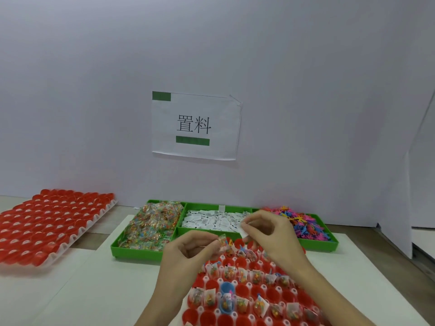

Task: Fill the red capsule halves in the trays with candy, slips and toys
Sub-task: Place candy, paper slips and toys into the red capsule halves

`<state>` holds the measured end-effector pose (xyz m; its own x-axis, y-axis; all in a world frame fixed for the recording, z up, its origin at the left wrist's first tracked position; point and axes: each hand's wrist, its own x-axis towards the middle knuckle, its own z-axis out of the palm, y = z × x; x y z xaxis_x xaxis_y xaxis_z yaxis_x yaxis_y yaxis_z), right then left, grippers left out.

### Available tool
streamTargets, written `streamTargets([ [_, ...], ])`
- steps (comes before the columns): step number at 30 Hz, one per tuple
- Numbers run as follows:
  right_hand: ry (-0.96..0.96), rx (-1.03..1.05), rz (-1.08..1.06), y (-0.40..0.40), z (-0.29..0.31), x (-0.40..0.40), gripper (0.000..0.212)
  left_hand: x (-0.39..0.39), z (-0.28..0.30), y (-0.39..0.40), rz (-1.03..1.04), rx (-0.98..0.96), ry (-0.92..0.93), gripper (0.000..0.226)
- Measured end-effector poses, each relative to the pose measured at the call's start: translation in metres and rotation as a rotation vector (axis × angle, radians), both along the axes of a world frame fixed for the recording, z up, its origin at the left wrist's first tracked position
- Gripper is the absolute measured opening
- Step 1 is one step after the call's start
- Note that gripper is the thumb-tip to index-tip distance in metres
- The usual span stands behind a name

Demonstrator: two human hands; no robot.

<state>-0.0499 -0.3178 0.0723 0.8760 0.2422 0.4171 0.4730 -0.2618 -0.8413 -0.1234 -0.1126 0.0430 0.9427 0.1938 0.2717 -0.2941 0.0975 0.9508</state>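
above far rows of near tray [235,315], both hands held together. left hand [188,249] pinches candy packet [222,241]; right hand [270,231] pinches white slip [243,229], fingers curled. empty red capsule halves [239,243] directly below fingertips, nearer rows mostly filled already. judgement: short straight drop; both hands about equally near. spare tray [47,227] well apart on counter, left.

White paper sign [196,125] taped to the wall [94,90] — two printed characters, green tape strips; pale worktop [70,290] below.
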Motion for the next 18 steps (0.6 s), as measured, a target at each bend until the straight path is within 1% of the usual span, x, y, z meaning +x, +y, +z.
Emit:
streamTargets([
  [4,0.089,0.066,0.064,-0.016,-0.009,-0.041,0.014,-0.009,-0.001,-0.021,-0.113,0.098,-0.027,0.016],
  [9,0.115,0.066,0.056,-0.021,-0.012,-0.056,0.015,-0.011,-0.004,-0.034,-0.048,0.178,-0.066,0.011],
  [16,0.266,0.183,0.09,-0.029,-0.01,-0.065,0.013,-0.012,-0.005,-0.038,-0.043,0.09,-0.03,0.012],
  [18,0.269,0.188,0.094,-0.029,-0.01,-0.067,0.013,-0.012,-0.006,-0.039,-0.042,0.108,-0.043,0.013],
])
